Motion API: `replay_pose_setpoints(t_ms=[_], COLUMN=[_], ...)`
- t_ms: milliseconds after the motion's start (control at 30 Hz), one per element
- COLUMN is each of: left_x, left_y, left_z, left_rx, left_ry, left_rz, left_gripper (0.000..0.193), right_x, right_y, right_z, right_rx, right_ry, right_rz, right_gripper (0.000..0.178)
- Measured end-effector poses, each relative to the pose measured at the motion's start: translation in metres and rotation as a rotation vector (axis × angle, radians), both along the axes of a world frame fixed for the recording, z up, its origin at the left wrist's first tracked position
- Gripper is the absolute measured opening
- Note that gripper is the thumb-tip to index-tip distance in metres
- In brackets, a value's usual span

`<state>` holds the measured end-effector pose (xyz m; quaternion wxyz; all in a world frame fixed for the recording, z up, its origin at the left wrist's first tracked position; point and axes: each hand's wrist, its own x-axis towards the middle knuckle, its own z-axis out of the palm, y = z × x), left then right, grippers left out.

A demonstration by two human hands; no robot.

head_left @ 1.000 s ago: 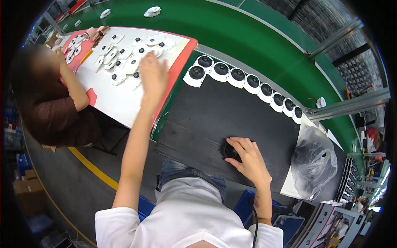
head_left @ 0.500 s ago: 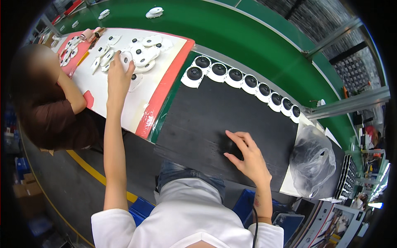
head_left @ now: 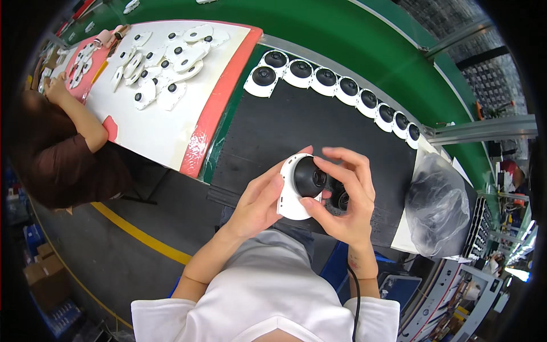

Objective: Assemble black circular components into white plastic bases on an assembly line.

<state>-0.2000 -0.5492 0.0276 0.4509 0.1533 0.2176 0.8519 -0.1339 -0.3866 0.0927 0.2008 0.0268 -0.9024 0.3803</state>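
In front of my body, over the black mat [head_left: 273, 131], my left hand [head_left: 259, 202] grips a white rounded housing [head_left: 296, 210] by its left side. A black dome [head_left: 309, 176] with a lens-like window sits against the face of that housing. The thumb and forefinger of my right hand [head_left: 350, 202] are closed around this dome. A second black round part [head_left: 340, 197] shows beneath my right hand; whether it lies on the mat or in the palm I cannot tell.
White housings with black domes [head_left: 325, 78] line the mat's far edge. Loose white parts [head_left: 181, 57] cover the white table at left, where a person [head_left: 62, 154] sits. A clear plastic bag [head_left: 436, 205] lies at right. A green conveyor [head_left: 364, 51] runs behind.
My left hand has come from the white table to the mat, bringing a white housing. My right hand has closed on the black dome at the housing. The nearby person's arm has moved forward.
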Motion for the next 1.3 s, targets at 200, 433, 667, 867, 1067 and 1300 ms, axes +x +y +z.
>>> replay_pose_setpoints(t_ms=[200,433,667,867,1067,1300], left_x=[0.006,0.005,0.005,0.013,0.012,0.006], left_y=[0.001,-0.007,-0.013,-0.02,-0.017,-0.016], left_z=[-0.004,-0.012,-0.003,-0.003,0.0,0.005], left_rx=[-0.063,-0.038,-0.038,0.09,0.166,0.058], left_ry=[0.049,-0.053,-0.09,-0.654,-0.692,-0.25], left_rz=[0.066,0.03,-0.024,-0.425,-0.49,-0.274], left_gripper=[0.067,0.057,0.054,0.043,0.044,0.061], right_x=[0.0,-0.001,0.002,0.003,0.008,0.014], right_y=[0.003,0.005,0.014,0.02,0.019,0.009], right_z=[-0.007,0.003,0.005,0.017,0.035,0.035], right_rx=[-0.12,-0.179,-0.133,-0.095,-0.066,-0.013], right_ry=[0.041,-0.022,0.011,-0.007,-0.088,-0.061], right_rz=[0.073,0.152,0.309,0.493,0.574,0.336], right_gripper=[0.053,0.052,0.045,0.037,0.042,0.049])
